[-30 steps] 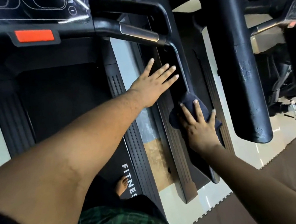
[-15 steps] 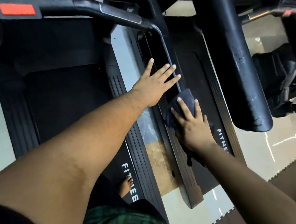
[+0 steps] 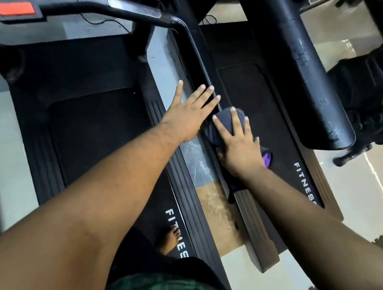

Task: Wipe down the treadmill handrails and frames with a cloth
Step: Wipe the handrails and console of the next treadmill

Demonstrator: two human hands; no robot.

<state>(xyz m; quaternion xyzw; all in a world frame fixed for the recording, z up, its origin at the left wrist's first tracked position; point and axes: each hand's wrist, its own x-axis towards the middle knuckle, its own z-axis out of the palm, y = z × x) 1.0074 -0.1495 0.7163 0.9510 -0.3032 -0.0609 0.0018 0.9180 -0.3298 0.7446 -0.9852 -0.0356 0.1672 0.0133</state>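
Cloth (image 3: 221,127) lower now, under R hand (image 3: 240,146)

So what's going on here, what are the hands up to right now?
A person stands between two treadmills and leans over the right-hand one. The right hand presses a dark cloth flat against that treadmill's left side rail, fingers spread over it. The left hand is held open with straight fingers beside the thin black handrail bar, holding nothing. Whether it touches the frame is unclear.
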